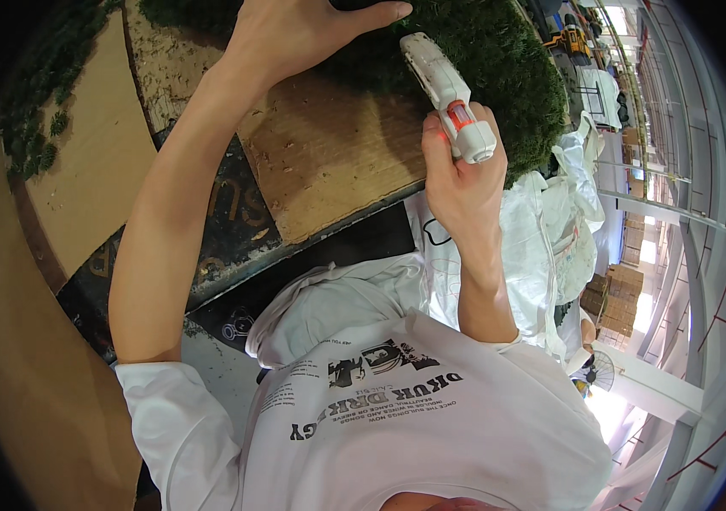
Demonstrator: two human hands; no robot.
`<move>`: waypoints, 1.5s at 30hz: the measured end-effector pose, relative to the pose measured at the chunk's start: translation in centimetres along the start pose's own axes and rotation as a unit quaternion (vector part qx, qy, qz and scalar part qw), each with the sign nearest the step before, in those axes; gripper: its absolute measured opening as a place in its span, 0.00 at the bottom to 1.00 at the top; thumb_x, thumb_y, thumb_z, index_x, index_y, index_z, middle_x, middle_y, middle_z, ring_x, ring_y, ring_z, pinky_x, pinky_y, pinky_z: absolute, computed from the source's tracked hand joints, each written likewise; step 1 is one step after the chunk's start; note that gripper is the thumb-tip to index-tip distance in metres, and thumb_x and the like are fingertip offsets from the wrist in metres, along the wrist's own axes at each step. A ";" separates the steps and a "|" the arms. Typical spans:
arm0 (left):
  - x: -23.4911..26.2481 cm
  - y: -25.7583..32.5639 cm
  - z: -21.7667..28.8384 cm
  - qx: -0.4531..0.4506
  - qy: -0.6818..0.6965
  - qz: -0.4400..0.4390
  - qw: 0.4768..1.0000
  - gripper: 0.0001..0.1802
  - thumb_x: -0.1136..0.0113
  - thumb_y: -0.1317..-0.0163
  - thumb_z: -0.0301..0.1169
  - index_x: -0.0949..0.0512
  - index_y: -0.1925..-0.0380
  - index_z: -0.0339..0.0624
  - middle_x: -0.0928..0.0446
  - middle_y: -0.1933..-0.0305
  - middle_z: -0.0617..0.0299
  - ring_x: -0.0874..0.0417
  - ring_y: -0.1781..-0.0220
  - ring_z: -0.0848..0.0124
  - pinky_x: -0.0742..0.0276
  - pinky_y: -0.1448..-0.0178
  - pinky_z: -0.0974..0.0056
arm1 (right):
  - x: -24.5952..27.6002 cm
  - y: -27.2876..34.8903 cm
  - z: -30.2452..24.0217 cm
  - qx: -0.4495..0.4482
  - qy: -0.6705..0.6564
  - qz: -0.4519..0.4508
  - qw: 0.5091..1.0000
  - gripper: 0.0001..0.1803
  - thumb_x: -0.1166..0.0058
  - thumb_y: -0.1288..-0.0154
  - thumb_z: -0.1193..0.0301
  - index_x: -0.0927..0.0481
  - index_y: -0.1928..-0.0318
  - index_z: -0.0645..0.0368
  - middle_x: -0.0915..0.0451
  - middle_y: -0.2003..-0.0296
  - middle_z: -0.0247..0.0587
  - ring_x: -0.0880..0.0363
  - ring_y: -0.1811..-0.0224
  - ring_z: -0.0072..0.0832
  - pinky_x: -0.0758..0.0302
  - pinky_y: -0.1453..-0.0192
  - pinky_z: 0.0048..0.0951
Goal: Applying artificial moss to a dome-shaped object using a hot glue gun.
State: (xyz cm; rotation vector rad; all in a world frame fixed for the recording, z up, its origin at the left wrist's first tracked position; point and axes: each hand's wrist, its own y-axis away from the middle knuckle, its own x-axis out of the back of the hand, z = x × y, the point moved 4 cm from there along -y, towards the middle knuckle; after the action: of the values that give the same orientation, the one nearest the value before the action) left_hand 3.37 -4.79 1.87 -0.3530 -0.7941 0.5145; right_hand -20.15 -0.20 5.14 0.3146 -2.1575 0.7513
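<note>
My right hand (469, 187) is closed around a white gun-shaped tool (440, 75) with orange trim and a small window at its rear. The tool's front end points away from me, over dark green artificial foliage (516, 98). At the top edge, my left hand (282, 38) reaches over the same greenery with its thumb stretched out to the right. Its other fingers are mostly cut off by the picture's edge, and nothing shows in its grip. Below both hands lies a brown cardboard sheet (337, 157), sprinkled with small bits.
The dark work surface (240, 183) has an edge close to my body. More greenery (40, 102) and cardboard (82, 162) lie at the left. White sacks (550, 238) bunch up at the right. Beyond them are a yellow-black drill (577, 41), stacked boxes (623, 298) and a fan (601, 370).
</note>
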 end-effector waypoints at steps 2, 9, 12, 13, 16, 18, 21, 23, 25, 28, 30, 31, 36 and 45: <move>-0.4 0.0 -0.2 0.030 0.014 -0.053 0.998 0.51 0.27 0.42 0.63 0.28 0.59 0.12 0.28 0.60 0.29 0.23 0.50 0.40 0.26 0.40 0.42 | 0.1 0.3 0.2 0.000 0.007 -0.004 1.000 0.06 0.40 0.36 0.79 0.25 0.64 0.66 0.26 0.69 0.50 0.28 0.65 0.49 0.29 0.62 0.45; -1.1 -0.3 -0.3 -0.060 -0.007 0.016 0.998 0.51 0.27 0.43 0.63 0.26 0.64 0.10 0.25 0.61 0.25 0.21 0.49 0.35 0.28 0.34 0.40 | 1.3 3.7 1.1 0.023 -0.029 -0.059 0.998 0.15 0.36 0.41 0.80 0.19 0.53 0.64 0.23 0.63 0.49 0.23 0.63 0.47 0.25 0.57 0.38; -0.8 0.0 -0.3 -0.090 0.024 0.137 0.986 0.49 0.26 0.41 0.59 0.28 0.52 0.11 0.23 0.55 0.27 0.21 0.48 0.39 0.29 0.33 0.37 | 0.2 5.0 1.0 0.080 -0.026 -0.155 0.984 0.21 0.35 0.48 0.82 0.18 0.50 0.62 0.22 0.61 0.47 0.21 0.60 0.46 0.22 0.55 0.36; -0.8 0.1 -0.5 -0.078 0.036 0.157 0.984 0.60 0.24 0.49 0.64 0.34 0.42 0.12 0.30 0.42 0.26 0.26 0.38 0.38 0.32 0.28 0.39 | -0.7 5.3 1.1 0.074 -0.010 -0.181 0.981 0.23 0.37 0.49 0.84 0.17 0.50 0.59 0.23 0.61 0.46 0.20 0.60 0.46 0.22 0.55 0.38; -1.3 0.2 -1.0 -0.052 0.008 0.126 0.991 0.72 0.23 0.57 0.69 0.40 0.32 0.14 0.36 0.31 0.23 0.31 0.29 0.33 0.34 0.26 0.42 | -3.0 4.7 1.7 -0.003 -0.015 -0.272 0.962 0.30 0.40 0.48 0.83 0.20 0.41 0.59 0.24 0.53 0.50 0.20 0.51 0.49 0.21 0.49 0.41; -1.3 0.3 -1.0 -0.064 0.015 0.140 0.988 0.73 0.23 0.57 0.69 0.42 0.31 0.14 0.38 0.29 0.22 0.33 0.28 0.31 0.37 0.25 0.40 | -3.6 3.6 1.0 0.013 -0.022 -0.288 0.957 0.31 0.40 0.47 0.83 0.22 0.39 0.59 0.26 0.50 0.52 0.20 0.49 0.50 0.21 0.46 0.41; -1.2 0.6 -0.9 -0.066 0.019 0.173 0.982 0.73 0.24 0.57 0.69 0.42 0.30 0.15 0.39 0.29 0.22 0.35 0.27 0.31 0.39 0.24 0.39 | -3.0 1.6 -1.2 0.064 -0.004 -0.301 0.951 0.33 0.39 0.46 0.81 0.23 0.36 0.59 0.27 0.47 0.55 0.21 0.48 0.53 0.22 0.43 0.42; -0.9 0.7 -0.7 -0.086 0.007 0.199 0.976 0.68 0.24 0.57 0.70 0.34 0.44 0.06 0.35 0.34 0.17 0.30 0.30 0.31 0.31 0.27 0.44 | -2.0 0.2 -3.5 0.160 0.039 -0.262 0.951 0.26 0.37 0.43 0.79 0.20 0.41 0.61 0.24 0.49 0.52 0.20 0.53 0.49 0.21 0.49 0.39; -0.8 0.6 -0.6 -0.079 0.038 0.189 0.978 0.68 0.23 0.57 0.68 0.35 0.42 0.06 0.36 0.32 0.18 0.32 0.29 0.31 0.33 0.26 0.44 | -1.5 -1.1 -5.6 0.132 0.008 -0.281 0.950 0.20 0.37 0.42 0.80 0.19 0.47 0.62 0.22 0.53 0.49 0.20 0.57 0.44 0.22 0.53 0.35; -0.6 0.7 -0.2 -0.050 0.059 0.175 0.981 0.68 0.21 0.58 0.63 0.37 0.37 0.08 0.37 0.30 0.21 0.36 0.25 0.32 0.38 0.22 0.44 | -2.2 -3.4 -11.7 0.134 -0.150 -0.296 0.934 0.06 0.38 0.38 0.84 0.18 0.62 0.65 0.21 0.68 0.39 0.24 0.69 0.27 0.26 0.61 0.25; -0.6 0.6 0.0 -0.014 0.069 0.145 0.987 0.72 0.20 0.59 0.63 0.42 0.32 0.11 0.42 0.26 0.22 0.40 0.22 0.33 0.42 0.21 0.44 | -3.4 -4.8 -18.7 0.275 -0.168 -0.291 0.901 0.06 0.37 0.40 0.84 0.16 0.61 0.66 0.18 0.70 0.41 0.18 0.68 0.30 0.24 0.62 0.29; -0.5 0.8 0.1 -0.008 0.089 0.158 0.983 0.72 0.20 0.59 0.64 0.42 0.32 0.11 0.42 0.26 0.22 0.41 0.22 0.33 0.42 0.20 0.43 | -4.1 -5.0 -23.1 0.348 -0.231 -0.269 0.868 0.06 0.36 0.40 0.84 0.16 0.62 0.65 0.17 0.70 0.42 0.16 0.67 0.33 0.23 0.63 0.31; -0.3 0.8 0.1 -0.019 0.077 0.133 0.988 0.74 0.22 0.58 0.66 0.43 0.31 0.10 0.43 0.25 0.23 0.42 0.21 0.34 0.43 0.20 0.43 | -8.9 0.9 -44.2 0.572 -0.274 -0.377 0.674 0.07 0.39 0.41 0.73 0.13 0.63 0.59 0.14 0.66 0.48 0.14 0.64 0.42 0.19 0.61 0.43; 0.2 -0.4 0.0 -0.121 0.067 0.126 0.982 0.69 0.25 0.58 0.69 0.35 0.38 0.08 0.35 0.31 0.23 0.37 0.24 0.34 0.38 0.22 0.44 | -15.9 9.5 -51.5 0.634 -0.142 -0.478 0.592 0.15 0.41 0.40 0.67 0.10 0.54 0.54 0.13 0.56 0.45 0.15 0.52 0.43 0.18 0.51 0.44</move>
State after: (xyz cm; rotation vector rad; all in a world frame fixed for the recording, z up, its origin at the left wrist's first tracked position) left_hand 3.63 -4.97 2.15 -0.7123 -0.6855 0.6255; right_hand 17.64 38.29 14.46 2.2073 -0.8904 1.4298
